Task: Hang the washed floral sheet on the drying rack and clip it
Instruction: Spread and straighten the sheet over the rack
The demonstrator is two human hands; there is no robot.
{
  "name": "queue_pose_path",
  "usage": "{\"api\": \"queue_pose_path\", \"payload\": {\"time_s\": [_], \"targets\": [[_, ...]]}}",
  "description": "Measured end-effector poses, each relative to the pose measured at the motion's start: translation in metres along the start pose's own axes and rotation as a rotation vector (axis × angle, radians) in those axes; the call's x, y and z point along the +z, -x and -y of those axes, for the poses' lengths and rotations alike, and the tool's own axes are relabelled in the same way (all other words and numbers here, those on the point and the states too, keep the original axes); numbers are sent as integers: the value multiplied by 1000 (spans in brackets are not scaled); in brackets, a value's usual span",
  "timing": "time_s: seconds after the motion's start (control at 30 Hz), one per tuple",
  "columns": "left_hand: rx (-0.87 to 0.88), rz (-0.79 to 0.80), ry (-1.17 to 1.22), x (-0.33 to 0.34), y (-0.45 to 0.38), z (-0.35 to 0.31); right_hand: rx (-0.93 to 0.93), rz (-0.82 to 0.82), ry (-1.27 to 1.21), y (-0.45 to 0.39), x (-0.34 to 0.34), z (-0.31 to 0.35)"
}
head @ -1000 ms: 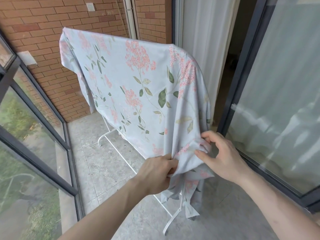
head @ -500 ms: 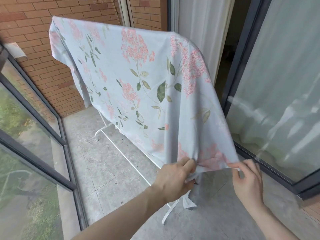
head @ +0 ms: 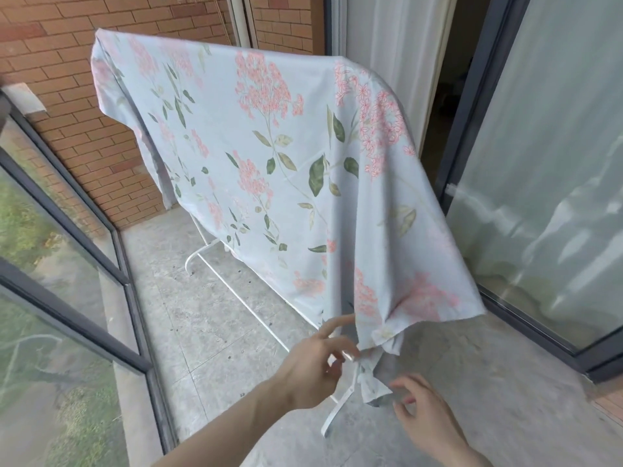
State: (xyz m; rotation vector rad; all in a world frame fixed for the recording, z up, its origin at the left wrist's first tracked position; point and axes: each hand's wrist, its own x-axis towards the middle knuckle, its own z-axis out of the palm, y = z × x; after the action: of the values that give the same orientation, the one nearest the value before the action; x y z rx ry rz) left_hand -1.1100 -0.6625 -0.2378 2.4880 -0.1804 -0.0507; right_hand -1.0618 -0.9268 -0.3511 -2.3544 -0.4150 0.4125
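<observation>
— So where is the floral sheet [head: 269,156]?
— Draped over the top of the white drying rack [head: 215,264], its lower corner bunched and hanging near the rack's foot.
— And the left hand [head: 313,369]?
— Fingers spread and loosely bent just beside that bunched corner (whether its fingertips touch the cloth, I cannot tell).
— The right hand [head: 428,423]?
— Relaxed below the hanging tip, holding nothing.

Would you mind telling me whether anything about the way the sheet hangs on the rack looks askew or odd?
Yes. The floral sheet hangs unevenly: its lower edge slants, and near the left hand it bunches into a dangling tail around the drying rack foot, while the right corner flares outward. No clips are visible on it.
</observation>
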Motion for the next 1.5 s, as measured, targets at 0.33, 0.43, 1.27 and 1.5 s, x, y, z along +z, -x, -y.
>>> {"api": "queue_pose_path", "payload": {"time_s": [0.33,0.43,1.27,1.5], "targets": [[-480,-190,11,-64,92,145,-183,414,-65,-17,83,149],[-537,-258,21,-92,112,169,-255,411,-81,-37,106,204],[-679,-427,205,-264,60,389,-233,262,-206,-279,216,417],[-723,-457,155,-343,1,464,-226,309,-269,-400,232,470]]}}
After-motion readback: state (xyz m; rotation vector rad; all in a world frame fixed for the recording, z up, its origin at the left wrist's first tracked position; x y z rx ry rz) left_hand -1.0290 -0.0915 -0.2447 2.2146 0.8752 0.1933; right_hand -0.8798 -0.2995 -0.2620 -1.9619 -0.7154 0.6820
